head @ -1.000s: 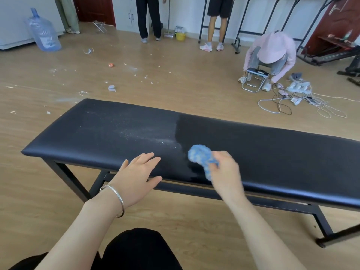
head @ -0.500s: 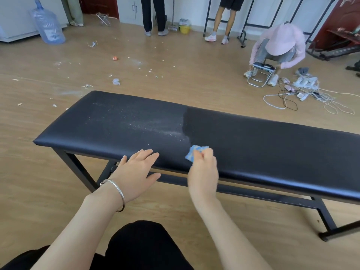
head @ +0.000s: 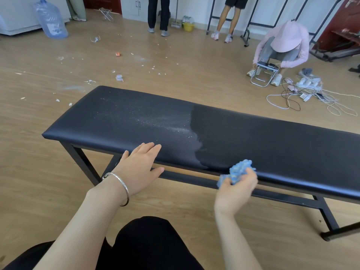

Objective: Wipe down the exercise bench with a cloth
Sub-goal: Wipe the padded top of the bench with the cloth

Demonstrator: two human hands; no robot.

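the exercise bench [head: 253, 137] top looks like black vinyl with a slight sheen, left half dusted with gritty white specks, right half darker and smooth. its frame [head: 81, 160] is matt black metal. the cloth [head: 240, 170] is fuzzy, nubby blue fabric. smooth wood-look floor [head: 39, 172], shiny silver metal bangle [head: 127, 189].

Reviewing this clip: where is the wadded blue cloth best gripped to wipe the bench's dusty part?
Probably round the near half of the cloth, coming from the person's side, as the right hand grips it now: it is a soft crumpled wad with no stiff edge, so its far half is left free to press on the bench.
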